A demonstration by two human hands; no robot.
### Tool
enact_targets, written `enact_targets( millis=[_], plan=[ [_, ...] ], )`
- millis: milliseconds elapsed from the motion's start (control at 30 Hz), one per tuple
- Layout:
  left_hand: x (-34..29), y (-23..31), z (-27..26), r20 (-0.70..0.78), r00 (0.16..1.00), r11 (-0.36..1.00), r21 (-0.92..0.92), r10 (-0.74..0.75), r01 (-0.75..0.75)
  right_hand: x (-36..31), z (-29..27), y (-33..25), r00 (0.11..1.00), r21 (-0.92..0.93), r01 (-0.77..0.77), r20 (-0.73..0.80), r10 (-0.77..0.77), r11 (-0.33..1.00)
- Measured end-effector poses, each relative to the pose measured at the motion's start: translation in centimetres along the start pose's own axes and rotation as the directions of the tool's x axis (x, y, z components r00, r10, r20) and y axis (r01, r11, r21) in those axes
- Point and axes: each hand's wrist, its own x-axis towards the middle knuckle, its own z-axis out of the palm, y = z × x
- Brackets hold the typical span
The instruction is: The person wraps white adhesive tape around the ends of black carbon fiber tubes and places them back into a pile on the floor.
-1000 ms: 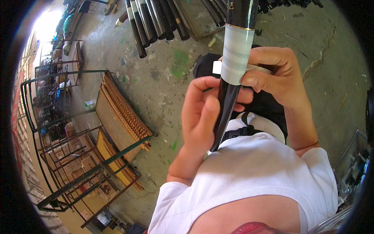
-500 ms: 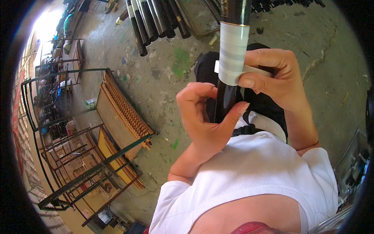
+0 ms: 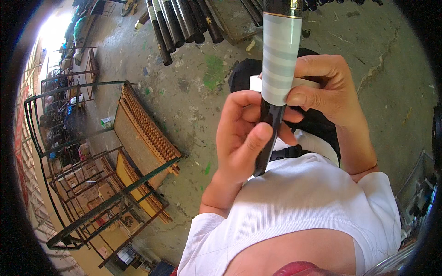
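While your left hand [image 3: 235,131] loosely clasps the black rod [image 3: 272,115] before your torso [image 3: 304,193] and your right hand [image 3: 329,87] pinches the white strip [image 3: 306,83] beside the banded wrap [image 3: 280,60], keep tension and overlaps even.

Hands: 2, i.e. 1 L hand [image 3: 237,133] + 1 R hand [image 3: 324,87]. Wrapped rod [image 3: 279,57]: 1. White strip [image 3: 307,83]: 2 bits showing, 1 each side of rod, can't tell if same pc. Floor [image 3: 198,122], far edge: min. 6 dark tubes [image 3: 184,23] bunched, approx. 2 spare tubes [image 3: 252,11] to R; far R corner, row too small to count. Floor L side: 1 grn/wht box [image 3: 106,122], 1 ylw board [image 3: 125,177].
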Motion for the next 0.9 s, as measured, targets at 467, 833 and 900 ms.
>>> enact_targets(
  millis=[467,833,900],
  plan=[
    [-0.3,0.0,0.9,-0.147,0.988,0.998,0.007,-0.054,0.055,-0.5,0.3,0.5,0.995,0.030,-0.056,-0.078,0.058,0.998],
    [0.0,-1.1,0.3,-0.095,0.984,0.988,-0.001,0.153,-0.154,0.7,-0.6,-1.2,0.991,-0.212,-0.123,0.028,0.132,0.969],
    [0.0,-0.5,1.1,-0.084,0.995,0.995,-0.082,0.052,-0.059,1.5,-0.9,-0.9,0.989,-0.346,-0.103,0.063,0.133,0.933]
  ],
)
